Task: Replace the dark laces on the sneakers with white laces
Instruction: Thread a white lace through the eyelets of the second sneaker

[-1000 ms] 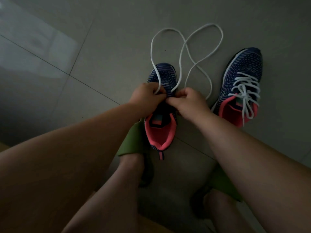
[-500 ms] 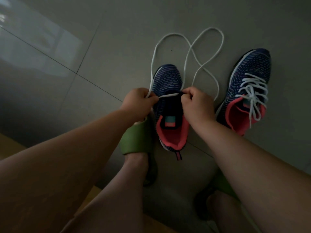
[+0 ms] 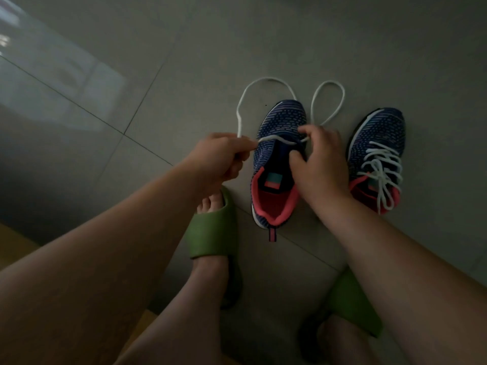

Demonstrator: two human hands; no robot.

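Note:
Two navy knit sneakers with pink linings stand on the grey tiled floor. The left sneaker (image 3: 279, 143) has one white lace (image 3: 266, 80) running across its lowest eyelets, with both ends looping on the floor past the toe. My left hand (image 3: 221, 156) is closed on the lace's left end, just left of the shoe. My right hand (image 3: 319, 164) rests on the shoe's right side, fingers pinching the lace at the right eyelet. The right sneaker (image 3: 376, 143) is fully laced in white, its ends lying loose.
My feet in green slides (image 3: 213, 227) sit below the sneakers, the second slide (image 3: 350, 304) at lower right. A wooden edge (image 3: 15, 243) shows at the lower left. Tile joints run across the floor.
My hands have moved apart, drawing the lace tight across the lowest eyelets. The floor loops have shrunk and no longer cross. The view has shifted, so the shoes sit further right.

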